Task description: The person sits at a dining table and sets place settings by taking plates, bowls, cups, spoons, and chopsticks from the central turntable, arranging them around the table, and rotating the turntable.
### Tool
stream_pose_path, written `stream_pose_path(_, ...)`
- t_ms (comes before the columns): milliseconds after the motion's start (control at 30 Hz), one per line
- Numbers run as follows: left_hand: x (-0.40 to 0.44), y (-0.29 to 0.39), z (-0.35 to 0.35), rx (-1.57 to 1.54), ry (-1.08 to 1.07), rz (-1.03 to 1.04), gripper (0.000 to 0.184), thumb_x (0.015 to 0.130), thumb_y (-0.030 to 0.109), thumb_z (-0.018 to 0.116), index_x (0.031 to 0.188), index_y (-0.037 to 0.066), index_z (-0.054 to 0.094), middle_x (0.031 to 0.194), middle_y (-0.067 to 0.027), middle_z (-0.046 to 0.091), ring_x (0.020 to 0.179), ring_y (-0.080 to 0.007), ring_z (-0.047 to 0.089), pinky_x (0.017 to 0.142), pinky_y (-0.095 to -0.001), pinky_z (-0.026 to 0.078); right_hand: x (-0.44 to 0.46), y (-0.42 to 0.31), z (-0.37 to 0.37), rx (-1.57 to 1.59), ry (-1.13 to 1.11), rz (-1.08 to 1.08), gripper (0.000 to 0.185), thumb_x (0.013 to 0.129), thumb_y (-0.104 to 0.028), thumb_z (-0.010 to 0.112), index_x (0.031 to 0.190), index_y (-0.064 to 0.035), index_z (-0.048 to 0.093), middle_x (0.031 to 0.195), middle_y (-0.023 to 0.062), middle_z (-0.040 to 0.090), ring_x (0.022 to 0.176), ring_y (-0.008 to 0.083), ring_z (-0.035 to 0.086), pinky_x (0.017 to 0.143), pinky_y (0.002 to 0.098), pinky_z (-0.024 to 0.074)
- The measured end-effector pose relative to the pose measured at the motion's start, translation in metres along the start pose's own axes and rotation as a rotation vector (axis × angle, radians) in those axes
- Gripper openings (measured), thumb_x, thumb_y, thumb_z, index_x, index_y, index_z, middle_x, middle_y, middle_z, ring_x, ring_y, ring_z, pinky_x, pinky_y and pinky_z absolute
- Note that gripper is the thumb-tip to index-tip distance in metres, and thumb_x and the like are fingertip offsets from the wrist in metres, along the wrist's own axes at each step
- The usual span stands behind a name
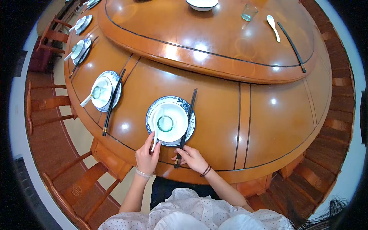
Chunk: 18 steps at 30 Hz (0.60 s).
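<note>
In front of me a blue-and-white plate (190,135) carries a white bowl (179,115), and a small clear glass (165,123) sits inside the bowl. A white spoon (155,139) leans in the bowl beside the glass, its handle reaching over the near rim. My left hand (147,156) pinches that handle between thumb and fingers. A pair of dark chopsticks (188,119) lies across the plate's right side, their lower ends past the plate. Around those lower ends my right hand (191,158) is closed, thumb on top; some of its fingers are hidden underneath.
Another place setting with a bowl (103,96) and chopsticks (111,111) stands to the left, with several more beyond. The raised turntable (172,50) holds a white bowl (202,4), a glass (249,13), a spoon (273,27) and chopsticks (292,46). Wooden chairs (82,188) surround the table.
</note>
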<state>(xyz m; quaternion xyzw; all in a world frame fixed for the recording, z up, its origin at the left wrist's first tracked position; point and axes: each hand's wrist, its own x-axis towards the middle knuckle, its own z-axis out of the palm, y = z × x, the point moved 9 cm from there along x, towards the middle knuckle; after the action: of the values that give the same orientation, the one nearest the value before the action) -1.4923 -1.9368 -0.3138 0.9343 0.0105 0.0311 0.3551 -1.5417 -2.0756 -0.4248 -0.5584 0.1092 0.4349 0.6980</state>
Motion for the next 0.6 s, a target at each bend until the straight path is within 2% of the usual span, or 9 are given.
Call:
stream_pose_path(100, 0.0, 0.002, -0.001, -0.009, 0.01, 0.019, 0.042, 0.078, 0.011, 0.064, 0.116, -0.002, 0.051, 0.065, -0.0129, 0.059, 0.052, -0.0199, 0.058, 0.049, -0.0285, 0.045, 0.002, 0.001, 0.003, 0.049, -0.028, -0.029, 0.029, 0.094, -0.023, 0.043, 0.102, 0.0041, 0.051, 0.088, 0.0118, 0.063, 0.085, 0.0183, 0.064, 0.069, 0.0264, 0.053)
stream_pose_path(167, 0.0, 0.0, -0.001, -0.02, -0.009, -0.021, 0.046, 0.077, 0.011, 0.065, 0.118, -0.002, 0.049, 0.061, -0.0101, 0.057, 0.048, -0.0179, 0.055, 0.047, -0.0274, 0.043, 0.002, 0.0, 0.0, 0.095, 0.012, -0.069, 0.028, 0.092, -0.024, 0.046, 0.092, 0.0028, 0.052, 0.08, 0.0123, 0.064, 0.08, 0.0182, 0.066, 0.06, 0.026, 0.0534)
stream_pose_path(233, 0.0, -0.002, -0.001, -0.052, -0.02, -0.058, 0.056, 0.074, 0.013, 0.069, 0.123, 0.0, 0.044, 0.053, -0.0055, 0.05, 0.043, -0.0146, 0.049, 0.044, -0.0259, 0.04, 0.003, 0.002, -0.001, 0.073, 0.015, -0.07, 0.027, 0.092, -0.024, 0.046, 0.091, 0.0027, 0.053, 0.08, 0.0124, 0.065, 0.079, 0.0182, 0.066, 0.06, 0.026, 0.0532)
stream_pose_path(367, 0.002, -0.003, -0.003, -0.07, -0.04, -0.021, 0.066, 0.072, 0.018, 0.072, 0.127, 0.002, 0.041, 0.052, -0.0043, 0.048, 0.043, -0.0136, 0.048, 0.043, -0.0249, 0.038, 0.003, -0.001, -0.004, 0.024, 0.029, -0.093, 0.027, 0.091, -0.023, 0.048, 0.084, 0.0028, 0.054, 0.078, 0.0118, 0.065, 0.075, 0.018, 0.066, 0.058, 0.0261, 0.0527)
stream_pose_path(467, 0.007, -0.003, -0.02, -0.064, -0.049, -0.022, 0.057, 0.072, 0.016, 0.071, 0.121, 0.002, 0.046, 0.052, -0.0033, 0.047, 0.042, -0.0132, 0.046, 0.041, -0.025, 0.036, -0.001, -0.008, -0.007, -0.051, 0.056, -0.075, 0.031, 0.089, -0.026, 0.051, 0.079, 0.0026, 0.054, 0.072, 0.0127, 0.065, 0.07, 0.0173, 0.066, 0.057, 0.0274, 0.0519)
stream_pose_path(500, 0.011, -0.006, -0.034, -0.011, -0.006, 0.021, 0.045, 0.075, 0.013, 0.067, 0.115, 0.001, 0.05, 0.054, -0.0039, 0.048, 0.043, -0.0135, 0.045, 0.042, -0.0253, 0.035, -0.003, -0.011, -0.009, -0.049, 0.058, -0.073, 0.031, 0.089, -0.026, 0.051, 0.079, 0.0026, 0.054, 0.072, 0.0127, 0.065, 0.07, 0.0173, 0.066, 0.057, 0.0274, 0.0519)
stream_pose_path(533, 0.016, -0.006, -0.046, 0.043, 0.034, 0.067, 0.033, 0.077, 0.01, 0.063, 0.108, 0.0, 0.055, 0.055, -0.0045, 0.049, 0.044, -0.0139, 0.045, 0.042, -0.0256, 0.034, -0.007, -0.016, -0.016, -0.179, 0.101, -0.07, 0.034, 0.087, -0.031, 0.054, 0.076, 0.001, 0.055, 0.068, 0.012, 0.064, 0.065, 0.0178, 0.065, 0.055, 0.0287, 0.0509)
stream_pose_path(567, 0.026, -0.005, -0.052, 0.043, 0.031, 0.076, 0.033, 0.077, 0.01, 0.063, 0.108, 0.0, 0.055, 0.055, -0.0045, 0.049, 0.044, -0.0139, 0.045, 0.042, -0.0256, 0.034, -0.012, -0.024, -0.024, -0.308, 0.148, -0.072, 0.037, 0.085, -0.035, 0.057, 0.074, -0.0006, 0.056, 0.063, 0.0114, 0.063, 0.06, 0.0183, 0.064, 0.053, 0.0299, 0.0498)
stream_pose_path(600, 0.037, 0.003, -0.067, 0.057, 0.139, 0.154, 0.023, 0.079, 0.007, 0.058, 0.1, 0.0, 0.057, 0.056, -0.0052, 0.049, 0.045, -0.0144, 0.045, 0.043, -0.0262, 0.034, -0.022, -0.046, -0.041, -0.543, 0.307, -0.107, 0.038, 0.082, -0.039, 0.058, 0.071, -0.0026, 0.057, 0.06, 0.0107, 0.062, 0.056, 0.0198, 0.063, 0.051, 0.0309, 0.0485)
